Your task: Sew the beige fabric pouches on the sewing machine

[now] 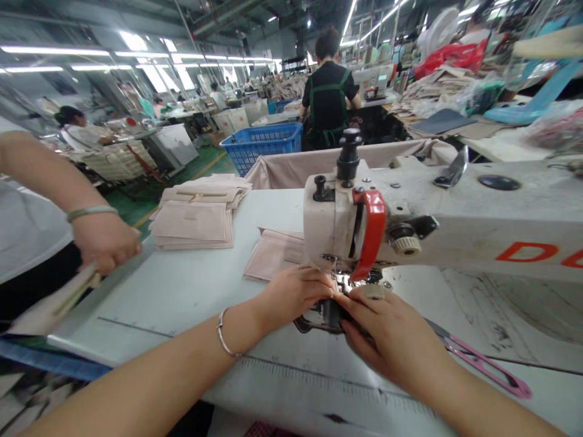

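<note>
At the needle of a white sewing machine (319, 212) with a red guard (371, 233), my two hands meet. My left hand (294, 294), a bracelet on its wrist, has its fingers pressed together beside the presser foot. From the other side, my right hand (380, 315) brings its closed fingertips to the same spot. Whatever is pinched there is too small and covered to make out. A pale pink fabric panel (268, 252) lies flat just behind my left hand. Pink-handled snips (487, 367) lie to the right of my right hand.
A stack of pink fabric pieces (195, 218) stands at the table's back left. Another person's hand (107, 240) holds a fabric piece (59, 303) at the left edge. Behind are a cloth-lined bin (291, 167), a blue basket (262, 145) and a seated co-worker (328, 91).
</note>
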Action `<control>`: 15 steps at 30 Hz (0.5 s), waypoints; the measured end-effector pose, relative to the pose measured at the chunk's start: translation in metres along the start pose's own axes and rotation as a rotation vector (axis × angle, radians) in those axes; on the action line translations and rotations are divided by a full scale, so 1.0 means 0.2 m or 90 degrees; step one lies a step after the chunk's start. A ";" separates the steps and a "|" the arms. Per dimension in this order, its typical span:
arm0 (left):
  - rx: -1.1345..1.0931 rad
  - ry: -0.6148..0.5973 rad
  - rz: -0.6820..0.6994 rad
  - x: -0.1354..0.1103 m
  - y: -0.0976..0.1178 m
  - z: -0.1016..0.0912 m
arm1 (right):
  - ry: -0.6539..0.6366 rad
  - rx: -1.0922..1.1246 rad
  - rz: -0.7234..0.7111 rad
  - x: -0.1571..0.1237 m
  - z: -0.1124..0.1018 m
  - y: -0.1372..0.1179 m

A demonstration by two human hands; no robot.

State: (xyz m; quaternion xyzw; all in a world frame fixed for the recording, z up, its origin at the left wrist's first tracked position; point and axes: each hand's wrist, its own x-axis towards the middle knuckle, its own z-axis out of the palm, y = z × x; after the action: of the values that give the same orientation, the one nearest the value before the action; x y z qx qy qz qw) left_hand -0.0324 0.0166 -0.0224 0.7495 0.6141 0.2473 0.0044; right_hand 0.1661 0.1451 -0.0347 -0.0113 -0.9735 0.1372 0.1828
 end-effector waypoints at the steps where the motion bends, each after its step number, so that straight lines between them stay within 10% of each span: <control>1: 0.003 -0.002 -0.003 0.01 -0.01 0.00 | 0.001 0.000 0.002 0.00 0.00 0.00; 15: 0.053 0.020 -0.117 0.05 -0.12 0.03 | -0.003 0.018 0.016 0.01 -0.02 -0.02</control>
State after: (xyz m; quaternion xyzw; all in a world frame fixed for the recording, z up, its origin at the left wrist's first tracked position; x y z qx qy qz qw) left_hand -0.0505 0.0334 -0.0302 0.6859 0.6896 0.2318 -0.0134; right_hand 0.1658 0.1413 -0.0300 -0.0209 -0.9716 0.1534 0.1791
